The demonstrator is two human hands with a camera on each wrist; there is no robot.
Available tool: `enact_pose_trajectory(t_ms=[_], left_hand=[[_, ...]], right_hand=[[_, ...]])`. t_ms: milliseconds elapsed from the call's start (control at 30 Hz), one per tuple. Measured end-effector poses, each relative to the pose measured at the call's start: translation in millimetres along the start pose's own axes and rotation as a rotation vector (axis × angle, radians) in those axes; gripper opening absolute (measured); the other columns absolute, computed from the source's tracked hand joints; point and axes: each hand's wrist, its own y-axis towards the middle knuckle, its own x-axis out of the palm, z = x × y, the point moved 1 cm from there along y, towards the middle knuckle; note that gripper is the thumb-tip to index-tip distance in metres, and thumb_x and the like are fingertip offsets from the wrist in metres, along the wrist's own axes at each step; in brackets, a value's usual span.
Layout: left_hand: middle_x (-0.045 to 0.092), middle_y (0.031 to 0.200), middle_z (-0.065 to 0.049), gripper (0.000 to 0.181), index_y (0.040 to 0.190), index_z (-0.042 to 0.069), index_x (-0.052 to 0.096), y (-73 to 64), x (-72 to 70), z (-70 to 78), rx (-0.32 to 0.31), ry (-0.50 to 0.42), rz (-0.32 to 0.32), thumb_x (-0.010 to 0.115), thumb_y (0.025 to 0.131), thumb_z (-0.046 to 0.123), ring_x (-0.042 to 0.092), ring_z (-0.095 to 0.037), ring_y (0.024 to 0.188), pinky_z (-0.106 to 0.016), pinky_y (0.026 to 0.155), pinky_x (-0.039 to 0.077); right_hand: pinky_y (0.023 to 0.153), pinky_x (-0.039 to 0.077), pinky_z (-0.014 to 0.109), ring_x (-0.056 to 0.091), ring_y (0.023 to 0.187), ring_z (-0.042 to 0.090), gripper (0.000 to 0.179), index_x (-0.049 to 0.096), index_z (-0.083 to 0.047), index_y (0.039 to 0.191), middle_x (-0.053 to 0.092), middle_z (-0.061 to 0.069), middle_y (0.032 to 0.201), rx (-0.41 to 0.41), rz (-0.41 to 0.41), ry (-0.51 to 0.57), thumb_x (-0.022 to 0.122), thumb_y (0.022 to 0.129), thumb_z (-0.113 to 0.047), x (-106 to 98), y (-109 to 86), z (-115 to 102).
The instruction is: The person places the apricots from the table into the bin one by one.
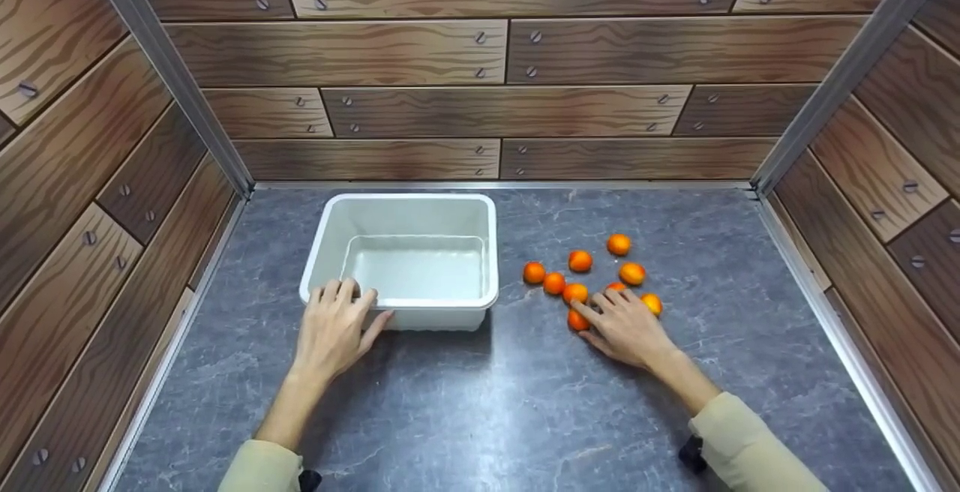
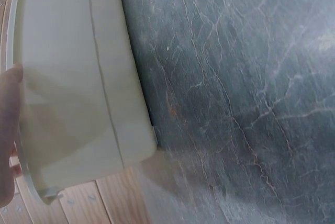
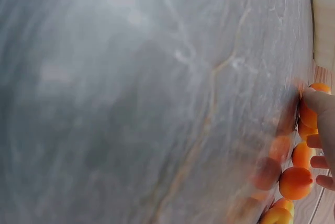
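Head cam: I've got the left hand gripping the near rim of the white bin left of center, and the right hand spread low over the orange fruits right of center, likely light and roll-happy, so pinch gently round the middle. Left wrist: bin fills the upper left, probably stiff plastic, wood-plank wall lower left. Right wrist: fruits crowd the lower right, can't tell if I'm gripping one, and the grey tabletop mirrors them, so probably slick.
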Motion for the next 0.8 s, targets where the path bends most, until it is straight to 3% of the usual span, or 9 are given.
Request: enact_pose_trajectory(t_ms=[400,800], left_hand=[[0.057,0.088,-0.011,0.038,0.095,0.014,0.062,-0.4,0.9,-0.5,0.009,0.004,0.024,0.068,0.096,0.051,0.053,-0.031,0.081,-0.046,0.073,0.043],[0.057,0.088,-0.01,0.038,0.093,0.014,0.061,0.1,-0.1,0.1,0.005,0.013,0.011,0.066,0.097,0.052,0.053,-0.031,0.081,-0.046,0.073,0.043]], right_hand=[[0.082,0.056,0.044,0.067,0.092,0.028,0.056,0.071,-0.017,0.132,0.074,0.004,0.102,-0.037,0.039,-0.002,0.084,0.085,-0.043,-2,3.1,-5],[0.077,0.055,0.042,0.066,0.086,0.028,0.06,0.07,-0.017,0.13,0.074,0.006,0.101,-0.045,0.161,-0.027,0.088,0.079,-0.041,-23,18.6,-6]])
